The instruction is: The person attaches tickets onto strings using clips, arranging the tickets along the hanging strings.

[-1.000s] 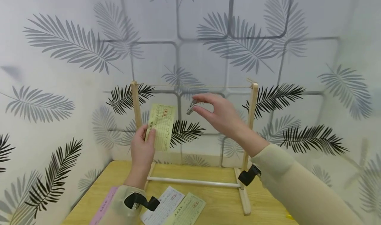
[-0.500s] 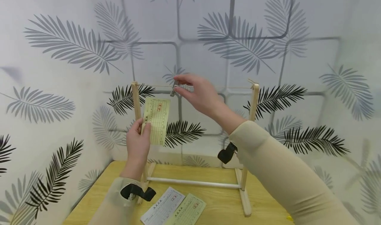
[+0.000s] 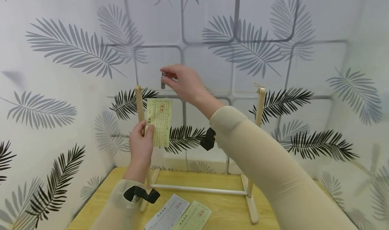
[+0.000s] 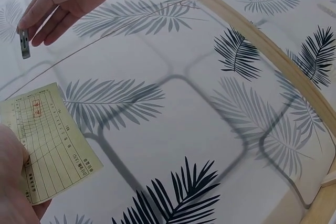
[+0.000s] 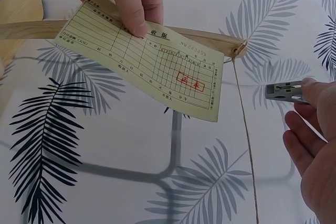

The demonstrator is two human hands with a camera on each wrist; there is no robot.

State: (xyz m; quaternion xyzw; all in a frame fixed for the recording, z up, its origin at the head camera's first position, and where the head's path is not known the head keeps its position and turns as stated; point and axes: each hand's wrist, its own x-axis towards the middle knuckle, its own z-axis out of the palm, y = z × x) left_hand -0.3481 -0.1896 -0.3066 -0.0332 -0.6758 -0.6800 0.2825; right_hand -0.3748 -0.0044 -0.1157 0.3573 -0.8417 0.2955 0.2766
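"Two hands up: left hand [image 3: 141, 142] pinches yellow slip [image 3: 161, 122] below the string [image 5: 247, 137]; right hand [image 3: 186, 84] pinches metal clip [image 3: 163, 83] near it."
"Handling?"
"Slip: probably light, limp, creases easily; hold by edge. Clip: likely stiff, slick; squeeze its back end."

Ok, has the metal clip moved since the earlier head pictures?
Yes: the metal clip has moved up and toward the left wooden post, from below the string to just above it.
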